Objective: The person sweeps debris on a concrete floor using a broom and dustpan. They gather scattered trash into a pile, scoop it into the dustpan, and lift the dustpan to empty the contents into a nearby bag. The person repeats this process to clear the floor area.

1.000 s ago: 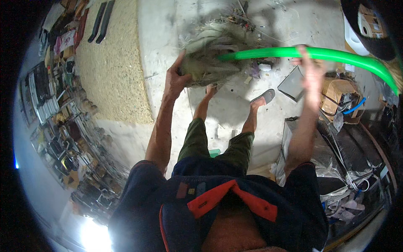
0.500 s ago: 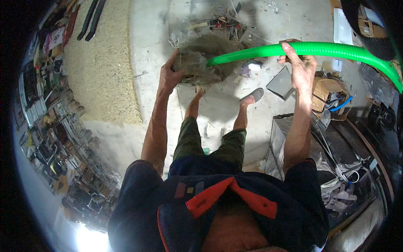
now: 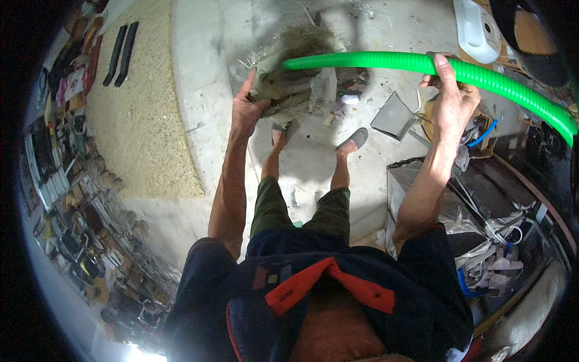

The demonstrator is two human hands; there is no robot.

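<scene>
A bright green ribbed hose (image 3: 368,60) runs from the right edge across to the middle, bowed slightly upward. My right hand (image 3: 453,105) is closed round it, thumb on top and fingers below. The hose's left end lies at the mouth of a frayed, grey-brown sack-like bundle (image 3: 288,107), with loose strands along its rim. My left hand (image 3: 246,113) grips the bundle's near left edge between thumb and fingers, the index finger pointing away. Clear plastic (image 3: 324,87) hangs beside the mouth. How deep the hose goes in cannot be told.
A speckled yellowish sheet (image 3: 142,120) lies left, with two black bars (image 3: 120,55) on it. Cluttered items (image 3: 78,199) line the far left. A white basin (image 3: 475,31) lies far right; a grey flat panel (image 3: 395,116) is nearer. Plastic-wrapped goods (image 3: 416,187) stand by my right arm.
The hose's left end has moved left and farther away at the bundle's mouth. My right hand has shifted right, still round the hose. My left hand keeps its grip. The whole view has shifted slightly.
</scene>
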